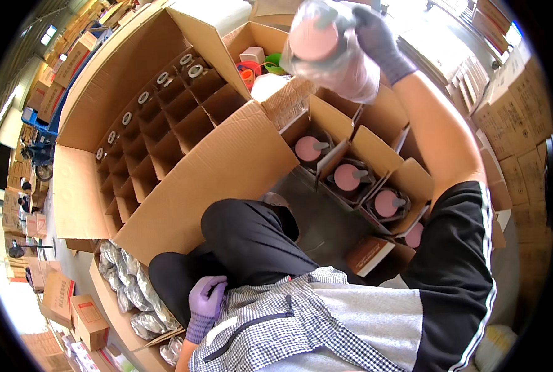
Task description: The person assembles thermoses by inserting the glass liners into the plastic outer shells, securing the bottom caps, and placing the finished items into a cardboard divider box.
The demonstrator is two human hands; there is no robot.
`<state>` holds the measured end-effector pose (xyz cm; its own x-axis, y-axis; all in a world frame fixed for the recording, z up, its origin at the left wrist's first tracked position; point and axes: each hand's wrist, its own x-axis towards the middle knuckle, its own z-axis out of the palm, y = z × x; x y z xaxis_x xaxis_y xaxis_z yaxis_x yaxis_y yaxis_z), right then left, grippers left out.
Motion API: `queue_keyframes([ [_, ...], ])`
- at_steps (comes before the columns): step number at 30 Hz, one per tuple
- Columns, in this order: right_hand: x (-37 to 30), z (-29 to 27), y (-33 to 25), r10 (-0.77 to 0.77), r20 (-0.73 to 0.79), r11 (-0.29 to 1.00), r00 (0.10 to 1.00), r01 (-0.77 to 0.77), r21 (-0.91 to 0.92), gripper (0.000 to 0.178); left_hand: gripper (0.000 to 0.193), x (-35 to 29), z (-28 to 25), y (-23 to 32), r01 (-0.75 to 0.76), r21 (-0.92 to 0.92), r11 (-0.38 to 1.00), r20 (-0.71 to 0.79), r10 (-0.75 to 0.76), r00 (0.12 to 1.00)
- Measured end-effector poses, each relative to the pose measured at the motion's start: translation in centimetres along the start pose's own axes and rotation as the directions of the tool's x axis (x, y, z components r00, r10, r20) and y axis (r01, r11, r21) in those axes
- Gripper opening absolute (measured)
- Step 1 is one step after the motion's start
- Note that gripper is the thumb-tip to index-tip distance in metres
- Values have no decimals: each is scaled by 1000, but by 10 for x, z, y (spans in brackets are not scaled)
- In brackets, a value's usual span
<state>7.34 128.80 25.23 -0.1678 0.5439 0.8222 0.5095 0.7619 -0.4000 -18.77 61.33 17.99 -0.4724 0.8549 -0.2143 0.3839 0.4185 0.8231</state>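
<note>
Up at the top, my right hand in a grey-purple glove is closed on a bottle with a round pink top and grey spout, wrapped in clear plastic. The bottle hangs above the cartons, tilted with its top toward me. My left hand, in a purple glove, rests on my lap with loosely bent fingers, a gap between them, and nothing in it. Below my right arm, similar pink-topped bottles stand in narrow cartons. To the left, a large carton has cardboard dividers; several white ring-shaped tops line its far cells.
A small carton behind holds colourful plastic pieces. Silvery plastic-wrapped items fill a box at lower left. Near my knees, a brown and white box lies beside the narrow cartons. Stacked cartons line the right side.
</note>
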Motion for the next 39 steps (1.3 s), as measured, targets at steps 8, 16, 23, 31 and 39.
queue_keyframes([
  [8, -119, 66, 49, 356, 479, 855, 802, -486, 179, 26, 16, 3, -19, 3, 179, -180, 967, -114, -201, 973],
  [16, -182, 65, 113, 725, 607, 689, 325, -331, -645, 50, 15, -7, -64, -17, -87, 220, 972, -288, 150, 946],
  [23, -119, -38, 74, 374, 656, 927, 656, -269, -260, 43, 20, -87, -171, -142, 258, 312, 914, -741, 64, 668],
  [31, -116, 45, -88, -476, 559, 874, 679, 435, 217, 37, 47, -542, -103, -403, 989, 146, -19, -582, -810, 70],
  [39, -135, 24, -268, -214, 729, 931, 650, -90, 354, 32, 77, -501, -23, -410, 986, 11, -166, -560, -818, -132],
])
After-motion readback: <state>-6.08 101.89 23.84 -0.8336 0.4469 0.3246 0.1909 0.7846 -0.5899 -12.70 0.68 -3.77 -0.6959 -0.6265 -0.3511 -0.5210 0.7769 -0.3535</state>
